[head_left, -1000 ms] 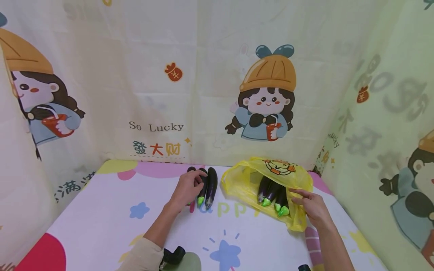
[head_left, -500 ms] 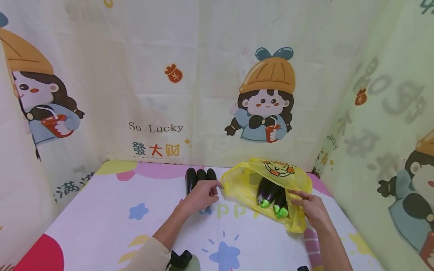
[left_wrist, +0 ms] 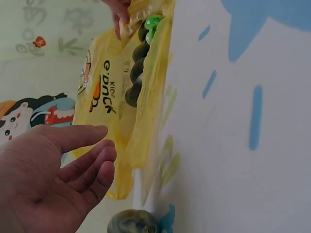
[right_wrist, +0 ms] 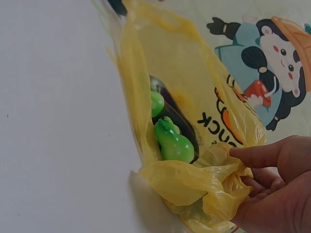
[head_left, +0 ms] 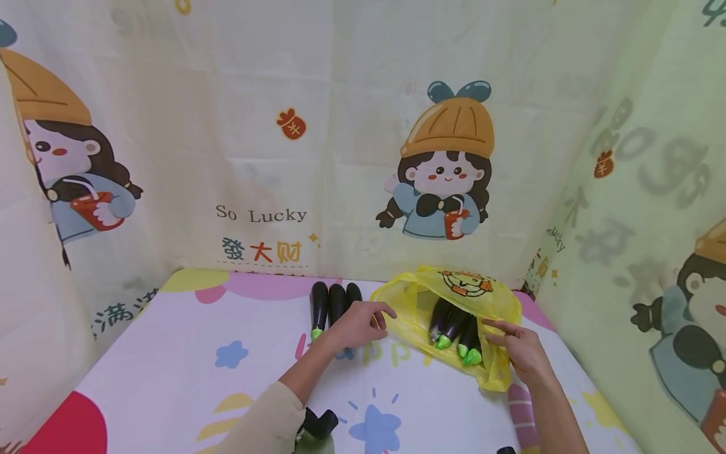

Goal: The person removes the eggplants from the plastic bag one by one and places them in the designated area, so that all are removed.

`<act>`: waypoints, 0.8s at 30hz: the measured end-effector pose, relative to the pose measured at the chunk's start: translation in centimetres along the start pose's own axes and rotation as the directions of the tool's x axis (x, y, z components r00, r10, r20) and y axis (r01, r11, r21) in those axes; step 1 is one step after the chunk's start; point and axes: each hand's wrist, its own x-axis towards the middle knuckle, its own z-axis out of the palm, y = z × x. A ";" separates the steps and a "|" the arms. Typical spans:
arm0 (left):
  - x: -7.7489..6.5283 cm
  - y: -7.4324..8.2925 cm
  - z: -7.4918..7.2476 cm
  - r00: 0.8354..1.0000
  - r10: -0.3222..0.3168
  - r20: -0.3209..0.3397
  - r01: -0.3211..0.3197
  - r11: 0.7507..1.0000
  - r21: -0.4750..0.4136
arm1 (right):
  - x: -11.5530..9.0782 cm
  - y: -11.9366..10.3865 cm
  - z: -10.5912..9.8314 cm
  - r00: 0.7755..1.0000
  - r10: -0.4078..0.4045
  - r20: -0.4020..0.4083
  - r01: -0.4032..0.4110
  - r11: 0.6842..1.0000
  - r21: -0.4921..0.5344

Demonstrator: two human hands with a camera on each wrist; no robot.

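A yellow plastic bag lies on the table with its mouth gaping toward me. Several dark eggplants with green stem ends are inside it. My right hand pinches the bag's right edge; the right wrist view shows its crumpled film between thumb and fingers. Holding nothing, my left hand is near the bag's left edge, its fingers relaxed in the left wrist view. Three more eggplants lie side by side just behind and left of that hand, which partly covers them.
The table has a white cover printed with stars and letters. A printed curtain hangs along the back and both sides. A black wrist device is by the left sleeve.
My left hand has moved right, from over the loose eggplants to the bag's left edge, with nothing in it. The right hand keeps its hold on the bag.
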 end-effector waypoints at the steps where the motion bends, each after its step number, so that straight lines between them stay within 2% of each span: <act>1: 0.2 0.1 0.1 1.000 0.003 0.004 -0.003 1.000 -0.012 | 0.0 0.0 0.0 1.000 -0.003 0.002 0.003 1.000 -0.002; 7: 1.7 0.6 0.8 1.000 0.014 0.017 -0.014 0.999 -0.040 | -0.1 -0.1 -0.2 1.000 -0.005 0.005 0.005 1.000 -0.004; 15: 3.5 0.5 2.1 0.999 0.013 0.051 -0.009 0.997 -0.078 | -0.3 0.2 -0.2 1.000 -0.008 -0.007 0.008 1.000 -0.011; 24: 5.4 1.1 3.3 1.000 0.019 0.014 -0.018 0.998 -0.061 | -0.2 -0.1 0.0 1.000 -0.010 -0.007 0.010 0.999 -0.035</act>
